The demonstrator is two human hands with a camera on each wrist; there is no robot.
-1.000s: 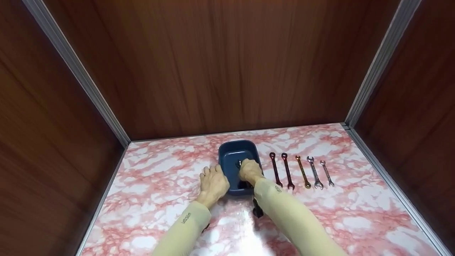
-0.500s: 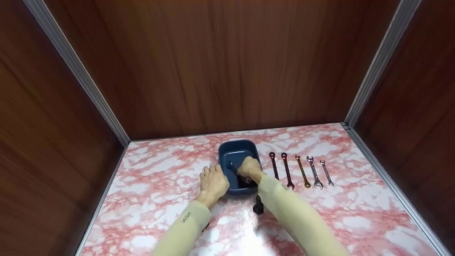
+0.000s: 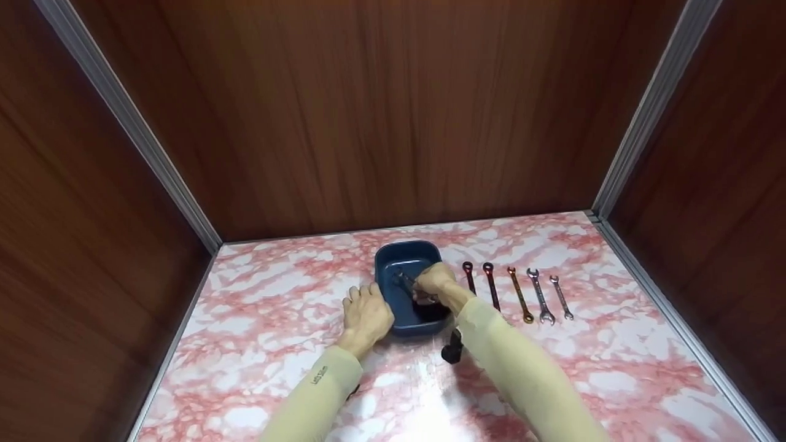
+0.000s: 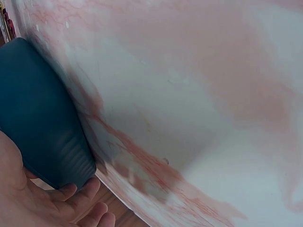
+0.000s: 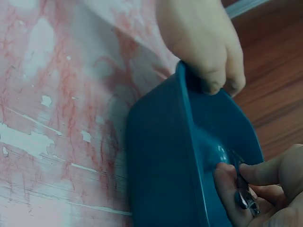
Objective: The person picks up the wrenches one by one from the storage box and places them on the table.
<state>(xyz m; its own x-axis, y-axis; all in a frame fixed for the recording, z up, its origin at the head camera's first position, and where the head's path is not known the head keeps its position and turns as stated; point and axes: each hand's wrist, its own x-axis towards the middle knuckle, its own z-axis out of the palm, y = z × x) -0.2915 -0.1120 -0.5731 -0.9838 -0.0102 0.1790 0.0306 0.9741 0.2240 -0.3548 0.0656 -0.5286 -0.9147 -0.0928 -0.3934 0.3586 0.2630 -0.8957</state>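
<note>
A deep blue plastic bin (image 3: 408,250) stands on the marbled tabletop. At its left side my left hand (image 3: 366,314) grips the wall; in the right wrist view, digits of that left hand (image 5: 208,52) hook over the rim. Inside the bin, my right hand (image 3: 437,282) pinches a shiny metal wrench (image 3: 402,279), whose one end points to the far left. Thumb and fingers close on the wrench (image 5: 245,196) in the right wrist view, hiding part of it. The bin's dark near right corner is hard to make out.
Several wrenches lie in a row right of the bin: two dark red, one gold (image 3: 520,294), a larger silver one (image 3: 540,296) and a small silver one (image 3: 561,298). Wood-grain panels (image 3: 331,123) enclose the table's back and sides.
My right hand has shifted slightly right and up within the bin, and the wrench in it now shows more of its length. My left hand has stayed at the bin's side.
</note>
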